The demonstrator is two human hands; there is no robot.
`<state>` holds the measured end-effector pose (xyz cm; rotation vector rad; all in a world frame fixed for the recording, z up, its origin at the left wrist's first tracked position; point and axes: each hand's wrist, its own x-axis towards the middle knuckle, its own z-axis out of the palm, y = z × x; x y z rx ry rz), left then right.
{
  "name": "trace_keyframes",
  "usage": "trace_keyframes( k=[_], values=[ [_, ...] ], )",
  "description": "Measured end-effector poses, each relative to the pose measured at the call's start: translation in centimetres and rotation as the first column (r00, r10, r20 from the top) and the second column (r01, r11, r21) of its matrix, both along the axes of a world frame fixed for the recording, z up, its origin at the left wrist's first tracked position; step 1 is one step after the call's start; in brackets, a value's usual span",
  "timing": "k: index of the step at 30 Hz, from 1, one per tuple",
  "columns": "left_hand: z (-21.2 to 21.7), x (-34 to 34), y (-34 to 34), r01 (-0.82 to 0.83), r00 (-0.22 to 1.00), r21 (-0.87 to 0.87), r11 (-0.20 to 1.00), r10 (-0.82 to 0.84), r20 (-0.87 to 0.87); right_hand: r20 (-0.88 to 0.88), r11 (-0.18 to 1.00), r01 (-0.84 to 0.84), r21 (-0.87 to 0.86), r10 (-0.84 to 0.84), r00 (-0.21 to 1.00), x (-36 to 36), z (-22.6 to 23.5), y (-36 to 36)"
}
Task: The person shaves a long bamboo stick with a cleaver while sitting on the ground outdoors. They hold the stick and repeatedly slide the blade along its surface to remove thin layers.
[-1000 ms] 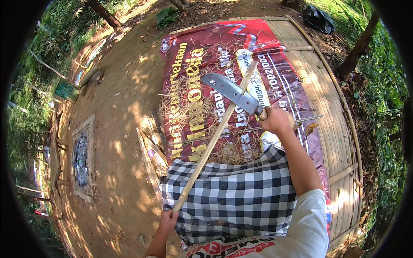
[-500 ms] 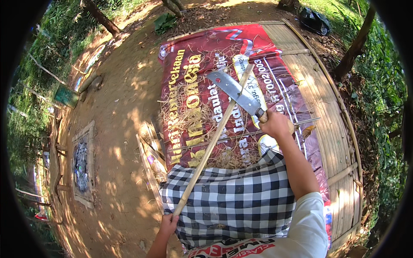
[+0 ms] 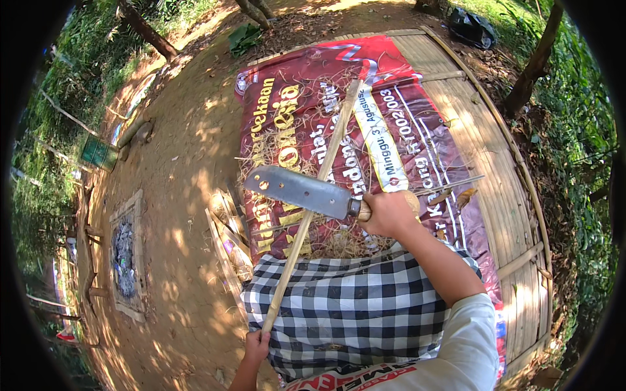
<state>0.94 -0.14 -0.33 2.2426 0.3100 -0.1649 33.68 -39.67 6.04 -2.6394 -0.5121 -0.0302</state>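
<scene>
- L hand (image 3: 256, 344), nearest to the camera at the bottom edge of view: fingers wrapped shut round the near end of a long bamboo stick (image 3: 312, 205). Forearm comes in from below.
- Black-and-white checked cloth (image 3: 355, 313) covers the lap just beyond the L hand; the stick's near part lies across its left edge. White sleeve (image 3: 460, 348) of the R arm at lower right.
- R hand (image 3: 388, 214) above the cloth, fingers closed tight on the wooden handle of a broad cleaver-type knife (image 3: 300, 191). Handle end pokes out on the hand's right side.
- Knife blade points left from the R hand, roughly level, flat grey steel w/ two small holes near its tip. Blade crosses the stick abt mid-length; can't tell if edge actually touches the stick or sits just over it.
- Stick runs diagonally from L hand up and right, far tip reaching toward the platform's far edge.
- Under all this: red printed banner (image 3: 404, 140) spread over a slatted bamboo platform (image 3: 495, 169), w/ dry shavings (image 3: 339, 241) piled near the banner's near-left part, by the lap.
- A few thin bamboo slivers lie on the banner right of the R hand.
- Left of platform: bare dirt ground (image 3: 182, 195), split bamboo pieces (image 3: 228, 234) stacked at the platform's left edge.
- Far: tree trunk (image 3: 531, 65) at platform's far-right corner, greenery round the rim.
</scene>
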Motion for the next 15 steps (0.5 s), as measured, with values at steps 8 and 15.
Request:
trace_keyframes(
  k=[8,15],
  values=[
    [0.2,-0.2,0.3,0.017,1.000,-0.023,1.000,-0.016,0.023,0.236,0.953,-0.291,-0.081,0.302,0.924,2.1,-1.2,-0.5],
    [0.8,1.1,0.0,0.017,0.999,-0.002,1.000,-0.017,-0.048,-0.053,0.854,0.521,0.019,-0.519,0.853,4.3,-2.7,-7.3]
  ],
)
